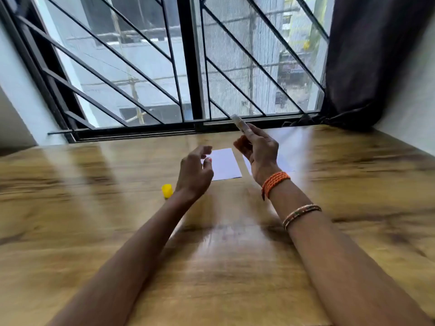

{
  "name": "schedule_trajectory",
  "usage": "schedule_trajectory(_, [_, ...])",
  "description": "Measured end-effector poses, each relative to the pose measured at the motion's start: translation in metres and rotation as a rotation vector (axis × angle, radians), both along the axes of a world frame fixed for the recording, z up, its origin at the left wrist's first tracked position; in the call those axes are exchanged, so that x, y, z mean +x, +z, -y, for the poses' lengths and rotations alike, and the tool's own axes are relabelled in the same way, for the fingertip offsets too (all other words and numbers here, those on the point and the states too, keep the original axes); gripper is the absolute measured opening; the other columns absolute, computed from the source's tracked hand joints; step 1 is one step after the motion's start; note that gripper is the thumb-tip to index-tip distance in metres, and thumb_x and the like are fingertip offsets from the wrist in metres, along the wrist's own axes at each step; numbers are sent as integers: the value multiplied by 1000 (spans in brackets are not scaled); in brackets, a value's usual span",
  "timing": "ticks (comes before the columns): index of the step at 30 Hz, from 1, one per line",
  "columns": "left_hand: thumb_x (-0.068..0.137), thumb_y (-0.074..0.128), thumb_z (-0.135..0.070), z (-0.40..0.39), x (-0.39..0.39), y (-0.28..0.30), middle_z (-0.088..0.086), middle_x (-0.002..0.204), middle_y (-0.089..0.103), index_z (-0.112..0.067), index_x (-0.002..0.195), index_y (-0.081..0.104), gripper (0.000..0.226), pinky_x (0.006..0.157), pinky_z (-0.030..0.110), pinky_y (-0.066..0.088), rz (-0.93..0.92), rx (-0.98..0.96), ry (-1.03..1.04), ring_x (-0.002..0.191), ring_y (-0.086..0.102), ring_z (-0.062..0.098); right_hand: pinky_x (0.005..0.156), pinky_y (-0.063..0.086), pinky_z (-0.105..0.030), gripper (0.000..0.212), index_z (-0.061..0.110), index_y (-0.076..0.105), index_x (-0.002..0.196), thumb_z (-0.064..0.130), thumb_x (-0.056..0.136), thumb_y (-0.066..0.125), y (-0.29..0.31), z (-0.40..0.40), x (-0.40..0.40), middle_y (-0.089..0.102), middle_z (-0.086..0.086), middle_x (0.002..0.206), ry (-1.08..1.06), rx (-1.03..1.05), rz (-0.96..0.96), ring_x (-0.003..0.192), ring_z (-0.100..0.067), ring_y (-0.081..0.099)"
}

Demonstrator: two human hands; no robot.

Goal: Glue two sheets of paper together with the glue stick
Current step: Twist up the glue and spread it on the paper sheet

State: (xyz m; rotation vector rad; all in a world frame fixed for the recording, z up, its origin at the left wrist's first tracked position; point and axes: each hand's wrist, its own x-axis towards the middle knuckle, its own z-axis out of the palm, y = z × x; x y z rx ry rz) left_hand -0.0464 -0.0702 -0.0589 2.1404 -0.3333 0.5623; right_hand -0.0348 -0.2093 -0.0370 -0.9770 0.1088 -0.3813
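Fingers of the right hand (pixel 259 149) clasp the uncapped, pale glue stick (pixel 240 124); left hand (pixel 194 171) loosely open, empty.

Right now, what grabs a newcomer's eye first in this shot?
The right hand, raised mid-frame over the glossy wooden table, holds an uncapped glue stick pointing up toward the barred window. The empty left hand hovers by a white paper sheet; a small yellow cap stands on the table just left of that wrist.
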Motion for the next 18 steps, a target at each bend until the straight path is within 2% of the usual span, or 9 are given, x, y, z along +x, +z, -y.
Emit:
schedule_trajectory(2, [91,43,-8,9,7,1,14,127,60,-4,124,55,35,96,27,39,-73,94,20,119,53,27,63,58,-25,30,6,71,97,14,70,83,1,12,-1,58,-2,73,-2,119,-60,57,-13,56])
schedule_trajectory(4, [92,39,-11,20,19,3,19,132,56,-3,128,52,39,98,30,37,-134,190,58,124,49,32,63,58,-22,30,8,70,98,13,71,82,0,17,2,63,-1,76,-5,193,-66,59,-11,57])
schedule_trajectory(7, [93,34,-17,37,37,4,26,124,57,1,120,51,37,93,39,40,-248,349,119,117,50,40,59,54,-19,6,15,69,87,14,82,72,0,21,4,72,8,69,-15,256,-22,68,-9,60])
schedule_trajectory(9, [95,31,-23,44,48,2,25,127,54,1,120,48,39,95,40,38,-312,457,130,119,48,39,59,54,-18,3,16,67,87,14,86,68,0,22,4,74,11,69,-9,270,6,70,-7,62])
schedule_trajectory(13, [97,25,-30,44,55,-11,20,146,36,2,135,36,51,110,41,27,-446,647,101,135,32,32,57,56,-21,11,12,64,75,12,86,67,0,22,-3,64,0,65,-13,323,-27,55,-10,55])
schedule_trajectory(18, [98,21,-33,30,37,-20,19,155,16,2,144,20,57,116,43,16,-462,767,67,143,17,31,47,52,-21,13,7,55,71,8,83,61,1,21,-7,52,0,49,17,369,-97,41,-12,53])
